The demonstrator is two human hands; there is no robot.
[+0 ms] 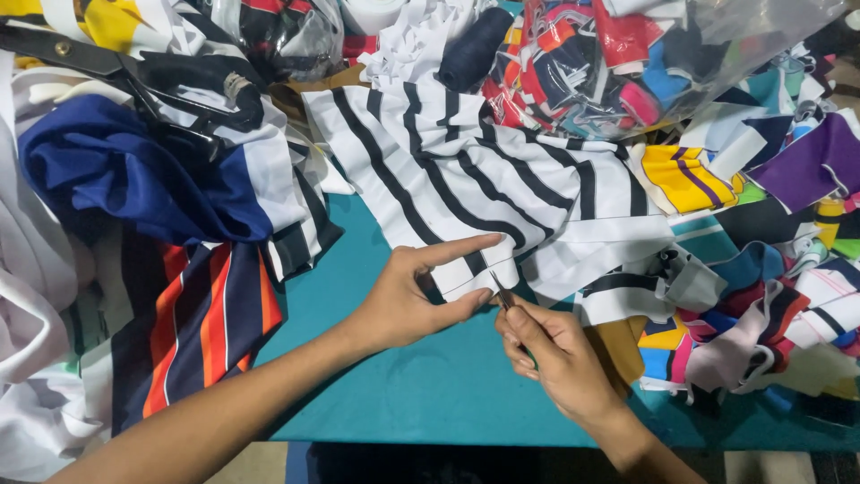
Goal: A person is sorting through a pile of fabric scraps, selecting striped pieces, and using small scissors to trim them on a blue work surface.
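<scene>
A white fabric piece with black stripes (466, 170) lies spread across the teal table (421, 394). My left hand (412, 296) pinches its near edge between thumb and forefinger. My right hand (551, 354) is closed around a small thin metal tool (503, 296), whose tip touches the fabric edge right beside my left thumb. Most of the tool is hidden in my fist.
Large black scissors (134, 85) rest on blue and white cloth (134, 179) at the upper left. A striped navy, orange and white cloth (206, 323) lies at the left. A clear plastic bag of colourful scraps (627, 63) sits at the top right, with loose scraps (761, 296) piled at the right.
</scene>
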